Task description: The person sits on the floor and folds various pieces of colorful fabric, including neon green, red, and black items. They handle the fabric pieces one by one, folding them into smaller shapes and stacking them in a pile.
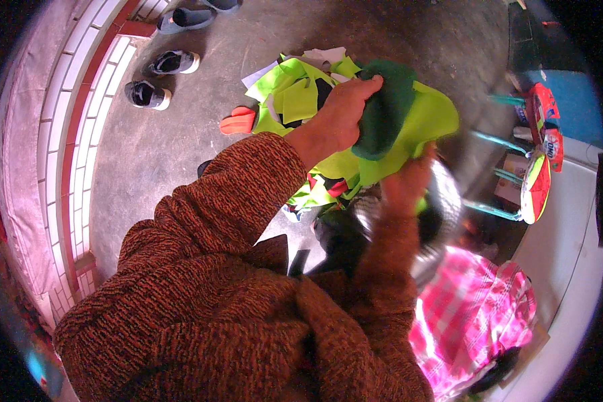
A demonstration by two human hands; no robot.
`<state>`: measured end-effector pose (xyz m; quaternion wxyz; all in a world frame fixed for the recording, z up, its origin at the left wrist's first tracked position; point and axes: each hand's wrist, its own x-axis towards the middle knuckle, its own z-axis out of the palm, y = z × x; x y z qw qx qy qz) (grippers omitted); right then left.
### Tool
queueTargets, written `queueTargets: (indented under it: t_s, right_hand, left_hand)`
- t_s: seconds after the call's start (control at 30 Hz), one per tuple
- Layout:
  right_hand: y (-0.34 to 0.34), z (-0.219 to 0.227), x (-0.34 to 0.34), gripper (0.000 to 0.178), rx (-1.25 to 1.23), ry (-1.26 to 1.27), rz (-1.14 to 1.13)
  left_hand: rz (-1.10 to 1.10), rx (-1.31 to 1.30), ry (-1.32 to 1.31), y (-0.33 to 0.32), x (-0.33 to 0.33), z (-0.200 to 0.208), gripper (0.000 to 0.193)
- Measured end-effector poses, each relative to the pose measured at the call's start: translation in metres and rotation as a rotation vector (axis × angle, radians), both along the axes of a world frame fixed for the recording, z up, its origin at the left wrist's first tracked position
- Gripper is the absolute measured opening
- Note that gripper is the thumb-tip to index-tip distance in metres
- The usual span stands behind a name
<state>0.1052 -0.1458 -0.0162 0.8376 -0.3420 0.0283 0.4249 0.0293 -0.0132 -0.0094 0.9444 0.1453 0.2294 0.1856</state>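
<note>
My left hand is closed on a dark green piece of cloth, its thumb on top near the upper edge. Beneath and to the right of that piece spreads a lime-green piece of cloth. The lower edge of the lime cloth is gripped by my right hand, which is smeared by motion. Below and beyond my left hand lies a heap of cloth scraps, mostly lime green with some white, black and red. Next to my right forearm is a shiny metal basin, partly hidden, with dark and green cloth in it.
Pink checked cloth lies at the lower right. A stool with a red and yellow seat and turquoise legs stands at the right. Shoes line the left wall, and an orange-red item lies on the concrete floor.
</note>
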Motion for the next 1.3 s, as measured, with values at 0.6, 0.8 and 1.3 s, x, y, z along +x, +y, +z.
queueTargets:
  t_s: [0.6, 0.8, 1.3]
  right_hand:
    - [-0.006, -0.007, -0.007, 0.04, -0.246, -0.458, 0.078]
    - [-0.005, -0.002, -0.007, 0.041, -0.397, -0.542, 0.067]
    - [-0.155, -0.071, 0.098, 0.034, -1.946, -1.392, 0.115]
  left_hand:
    - [-0.153, 0.654, 0.141, -0.009, -0.006, 0.021, 0.039]
    - [-0.211, 0.967, 0.198, -0.014, -0.007, 0.017, 0.039]
    - [-0.047, 0.716, 0.279, 0.015, -0.018, 0.011, 0.024]
